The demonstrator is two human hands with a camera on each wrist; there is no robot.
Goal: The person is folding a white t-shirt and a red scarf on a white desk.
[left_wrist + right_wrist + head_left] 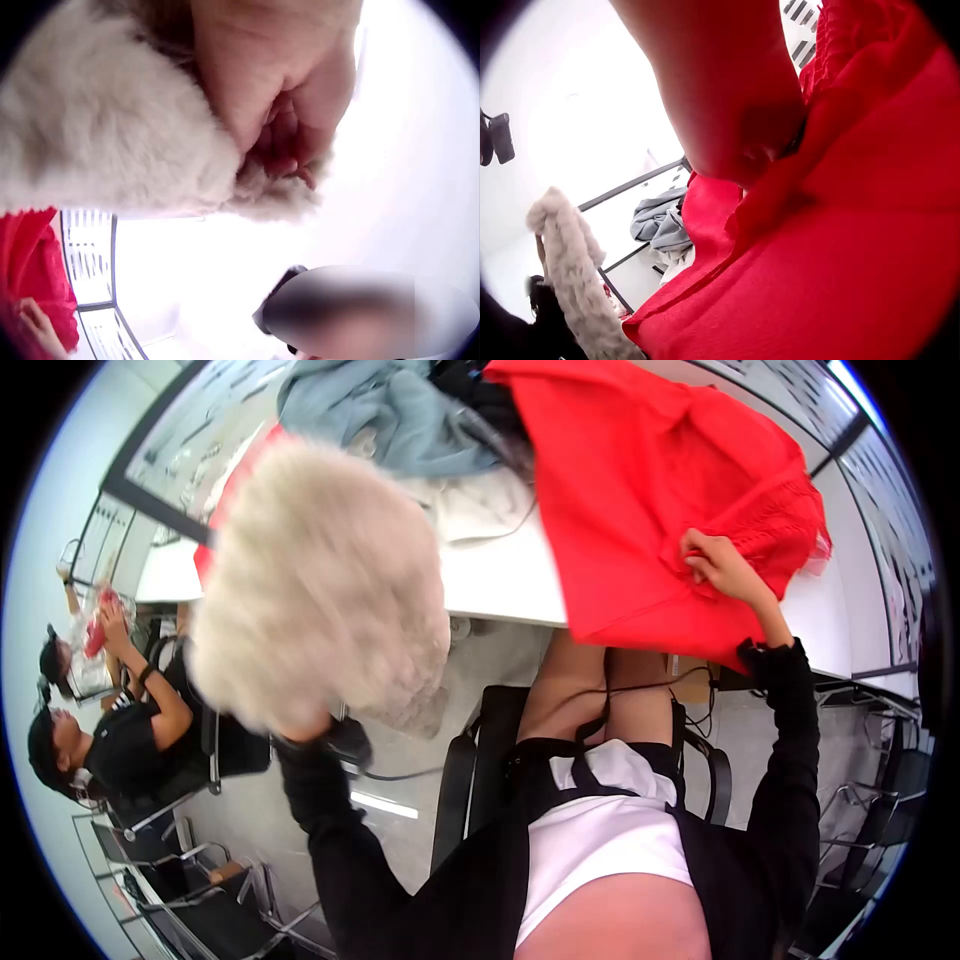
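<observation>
My left hand [277,82], raised on the left side, grips a cream fluffy cloth [320,580] between curled fingers and thumb. In the head view the cloth hides most of that hand and looks blurred; in the right wrist view the cloth [574,277] hangs as a long strip. My right hand [725,565] holds a bunched part of a red fringed shawl [620,490], its fingers curled into the fabric. The shawl spreads over the right part of the table and hangs past the front edge, while the right wrist view shows it [840,270] close under the hand.
A grey-blue garment [400,415] and a white cloth [475,505] are heaped at the back of the white table [500,575]. Beneath me is a black chair [465,760]. Other people [130,740] sit at the left, near several chairs.
</observation>
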